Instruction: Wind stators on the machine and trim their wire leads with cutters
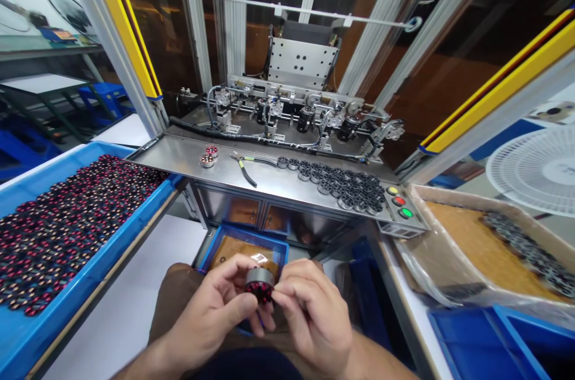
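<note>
A person's left hand [220, 302] curls around a round grey-rimmed part [259, 276], right hand [314, 311] with fingertips drawn together at its edge, whether gripping cannot be told, the part above the lap [169, 302], blue bin [281, 254] beyond, pliers [246, 173] on a metal ledge [179, 152].

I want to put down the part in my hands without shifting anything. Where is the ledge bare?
Left of the two red cores, toward the left end of the steel ledge; also near its front edge, between the pliers and black rings. Crowded: the right half, where rings pack up toward the push buttons.
</note>
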`<state>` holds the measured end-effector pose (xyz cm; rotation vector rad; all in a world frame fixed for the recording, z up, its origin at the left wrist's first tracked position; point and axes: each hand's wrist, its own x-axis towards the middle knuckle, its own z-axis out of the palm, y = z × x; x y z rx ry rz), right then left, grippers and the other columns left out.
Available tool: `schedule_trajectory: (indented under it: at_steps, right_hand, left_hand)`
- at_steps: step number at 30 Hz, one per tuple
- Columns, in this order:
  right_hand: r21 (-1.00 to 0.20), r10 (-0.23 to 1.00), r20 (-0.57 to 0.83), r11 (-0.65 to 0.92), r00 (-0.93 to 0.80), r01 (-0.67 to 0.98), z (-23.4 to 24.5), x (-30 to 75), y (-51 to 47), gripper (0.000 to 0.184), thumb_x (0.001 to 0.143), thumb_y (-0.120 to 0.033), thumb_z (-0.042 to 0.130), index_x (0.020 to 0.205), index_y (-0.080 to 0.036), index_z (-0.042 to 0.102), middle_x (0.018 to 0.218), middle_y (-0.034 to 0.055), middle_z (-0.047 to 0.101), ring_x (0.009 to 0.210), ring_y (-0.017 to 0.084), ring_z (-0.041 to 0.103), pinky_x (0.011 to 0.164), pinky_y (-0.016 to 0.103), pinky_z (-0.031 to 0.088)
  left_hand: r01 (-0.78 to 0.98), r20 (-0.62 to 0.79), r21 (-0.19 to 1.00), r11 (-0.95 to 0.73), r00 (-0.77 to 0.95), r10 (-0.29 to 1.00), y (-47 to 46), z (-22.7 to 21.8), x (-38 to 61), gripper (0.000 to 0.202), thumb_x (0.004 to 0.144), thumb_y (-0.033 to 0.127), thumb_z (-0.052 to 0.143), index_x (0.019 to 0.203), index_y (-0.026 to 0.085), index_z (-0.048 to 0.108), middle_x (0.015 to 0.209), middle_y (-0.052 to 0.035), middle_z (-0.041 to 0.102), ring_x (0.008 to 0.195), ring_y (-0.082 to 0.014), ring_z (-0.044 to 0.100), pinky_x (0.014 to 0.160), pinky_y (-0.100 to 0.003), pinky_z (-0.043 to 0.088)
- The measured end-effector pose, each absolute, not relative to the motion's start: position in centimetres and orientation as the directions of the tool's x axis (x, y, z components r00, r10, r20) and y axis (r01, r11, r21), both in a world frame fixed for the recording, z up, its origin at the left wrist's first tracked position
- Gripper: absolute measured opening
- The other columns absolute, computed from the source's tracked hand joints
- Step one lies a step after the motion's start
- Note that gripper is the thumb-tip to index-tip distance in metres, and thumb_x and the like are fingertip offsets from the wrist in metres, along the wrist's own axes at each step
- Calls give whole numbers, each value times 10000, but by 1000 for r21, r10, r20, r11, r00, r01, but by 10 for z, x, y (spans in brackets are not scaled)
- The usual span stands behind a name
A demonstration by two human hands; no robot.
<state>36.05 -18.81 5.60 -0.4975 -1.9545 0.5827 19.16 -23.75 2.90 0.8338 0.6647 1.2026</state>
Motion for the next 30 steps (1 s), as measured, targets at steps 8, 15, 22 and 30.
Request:
schedule_trajectory:
  at_steps: [8, 15, 22, 30]
  right_hand:
    - [-957, 899, 278, 231, -338, -174, 49, 346, -196, 249, 922, -260, 585, 688, -176, 573, 640, -13, 527, 586, 108, 510, 568, 229, 432]
    - [-902, 877, -58, -250, -476, -351, 27, 344, -196, 359, 858, -459, 666, 685, -162, 562, 615, -21, 551, 472, 77, 456, 446, 203, 365]
    - [-911, 885, -56, -235, -462, -340, 26, 344, -196, 366, 850, -457, 677, 678, -155, 565, 615, -20, 545, 475, 71, 460, 427, 189, 352]
    - [-916, 889, 19, -167, -457, -364, 27, 345, -197, 328, 886, -403, 652, 695, -154, 556, 632, -33, 519, 481, 53, 474, 456, 175, 368]
  left_hand:
    - [-85, 454, 877, -473, -177, 873, -239, 24, 196, 526, 679, 68, 817, 1119, 306, 654, 1040, -32, 703, 945, -193, 687, 818, -267, 569]
    - [103, 574, 819, -565, -156, 804, -241, 20, 195, 717, 656, -27, 786, 1244, 335, 593, 1079, -25, 714, 976, -204, 689, 855, -291, 574]
    - [60, 524, 850, -523, -179, 833, -244, 14, 193, 702, 647, -54, 770, 1226, 310, 614, 1106, -46, 723, 1027, -222, 690, 860, -284, 584]
    - [-28, 467, 880, -475, -138, 873, -248, 13, 194, 640, 728, -58, 696, 1232, 320, 581, 1187, -42, 686, 1103, -193, 660, 894, -250, 568]
